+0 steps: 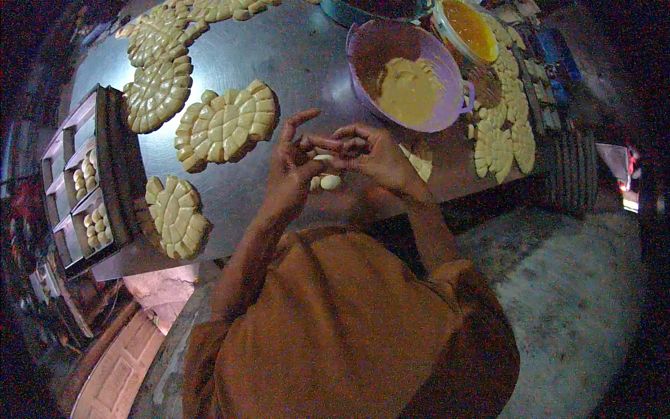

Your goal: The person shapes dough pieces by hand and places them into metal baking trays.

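Two bare hands meet just above the near edge of the metal table (293, 63), working a small pale piece of dough (323, 159) between them. The left hand (293, 157) pinches it with thumb and forefinger, the other fingers spread upward; the right hand (373, 153) curls closed around its other side. Just below the hands, two finished dough balls (326, 182) lie on the table, touching each other. Scored discs of cut dough (227, 126) spread over the left half, and one disc (176, 215) sits at the near left edge. A tray of baking tins (87, 178) with small balls inside overhangs the left edge. A purple bowl (447, 63) of yellow filling stands toward the far right, an orange-filled bowl (469, 26) behind it.

The risk I judge nearest: the piece is held only by fingertips over the table's rim, so a loose pinch could drop it onto the person's lap. The two balls also lie close to that edge and could roll off if nudged.
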`<state>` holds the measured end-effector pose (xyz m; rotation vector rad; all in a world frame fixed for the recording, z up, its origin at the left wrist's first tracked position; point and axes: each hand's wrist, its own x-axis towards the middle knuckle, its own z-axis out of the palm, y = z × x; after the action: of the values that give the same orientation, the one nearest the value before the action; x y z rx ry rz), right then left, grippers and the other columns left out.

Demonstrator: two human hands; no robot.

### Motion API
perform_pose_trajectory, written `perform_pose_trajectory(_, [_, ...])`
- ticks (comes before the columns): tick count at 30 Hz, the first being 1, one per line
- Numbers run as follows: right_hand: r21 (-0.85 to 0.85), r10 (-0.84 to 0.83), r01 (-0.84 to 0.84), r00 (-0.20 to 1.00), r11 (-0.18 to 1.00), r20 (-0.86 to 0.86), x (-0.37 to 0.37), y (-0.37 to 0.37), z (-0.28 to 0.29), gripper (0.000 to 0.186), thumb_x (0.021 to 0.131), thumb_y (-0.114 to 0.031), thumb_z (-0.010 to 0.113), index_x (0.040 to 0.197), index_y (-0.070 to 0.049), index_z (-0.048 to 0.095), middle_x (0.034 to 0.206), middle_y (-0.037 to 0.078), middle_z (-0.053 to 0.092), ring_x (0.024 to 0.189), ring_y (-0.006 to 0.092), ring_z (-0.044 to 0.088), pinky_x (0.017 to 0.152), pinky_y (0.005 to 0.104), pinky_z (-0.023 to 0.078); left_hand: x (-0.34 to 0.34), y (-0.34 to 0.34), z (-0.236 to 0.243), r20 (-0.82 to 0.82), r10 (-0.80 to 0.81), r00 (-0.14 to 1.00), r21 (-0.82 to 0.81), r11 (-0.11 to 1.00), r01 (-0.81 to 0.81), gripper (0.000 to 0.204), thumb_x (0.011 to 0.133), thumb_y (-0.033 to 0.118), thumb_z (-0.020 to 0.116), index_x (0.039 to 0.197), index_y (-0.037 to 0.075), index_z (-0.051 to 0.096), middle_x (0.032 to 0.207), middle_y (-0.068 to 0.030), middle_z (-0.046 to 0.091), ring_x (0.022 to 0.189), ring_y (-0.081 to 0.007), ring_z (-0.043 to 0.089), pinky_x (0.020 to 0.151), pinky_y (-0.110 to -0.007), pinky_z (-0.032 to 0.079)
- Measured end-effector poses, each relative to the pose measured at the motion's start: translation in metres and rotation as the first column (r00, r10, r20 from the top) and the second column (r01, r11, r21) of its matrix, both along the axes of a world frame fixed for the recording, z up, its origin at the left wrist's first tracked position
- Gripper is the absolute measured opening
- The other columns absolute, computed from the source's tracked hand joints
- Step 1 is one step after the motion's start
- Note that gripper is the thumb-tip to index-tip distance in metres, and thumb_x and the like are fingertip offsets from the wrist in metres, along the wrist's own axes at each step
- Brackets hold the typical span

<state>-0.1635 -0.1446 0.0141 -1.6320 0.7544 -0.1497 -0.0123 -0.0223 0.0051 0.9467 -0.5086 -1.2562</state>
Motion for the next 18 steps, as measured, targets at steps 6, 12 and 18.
perform_pose_trajectory(6, [-0.329, 0.137, -0.160, 0.986, 0.930, -0.094, -0.028, 0.000, -0.016, 0.039, 0.087, -0.009, 0.070, 0.125, -0.002, 0.065, 0.118, 0.012, 0.070, 0.103, 0.0244, 0.067, 0.094, 0.0360, 0.051, 0.000, -0.007, -0.027, -0.130, 0.073, 0.989, -0.076, 0.994, -0.083, 0.074, 0.077, -0.006, 0.067, 0.145, 0.006, 0.039, 0.124, -0.0174, 0.063, 0.117, -0.0264, 0.062, 0.100, -0.041, 0.052])
perform_pose_trajectory(12, [-0.841, -0.051, -0.203, 0.964, 0.501, -0.263, -0.071, 0.016, -0.106, 0.040, 0.085, -0.003, 0.063, 0.124, -0.008, 0.067, 0.125, 0.010, 0.067, 0.109, 0.0330, 0.065, 0.099, 0.0441, 0.049, 0.049, 0.011, -0.039, 0.044, 0.254, 0.966, 0.094, 0.962, -0.257, 0.049, 0.086, 0.004, 0.066, 0.132, 0.002, 0.053, 0.123, -0.0141, 0.063, 0.118, -0.0261, 0.061, 0.103, -0.039, 0.048])
perform_pose_trajectory(18, [-0.842, -0.078, 0.007, 0.996, 0.539, -0.042, -0.079, 0.040, -0.153, 0.036, 0.086, -0.007, 0.064, 0.121, -0.011, 0.068, 0.129, 0.009, 0.066, 0.114, 0.0305, 0.064, 0.103, 0.0447, 0.049, 0.061, 0.044, -0.069, 0.145, 0.279, 0.949, 0.191, 0.934, -0.304, 0.044, 0.089, 0.009, 0.065, 0.131, 0.002, 0.054, 0.124, -0.0134, 0.062, 0.116, -0.0256, 0.061, 0.103, -0.038, 0.047])
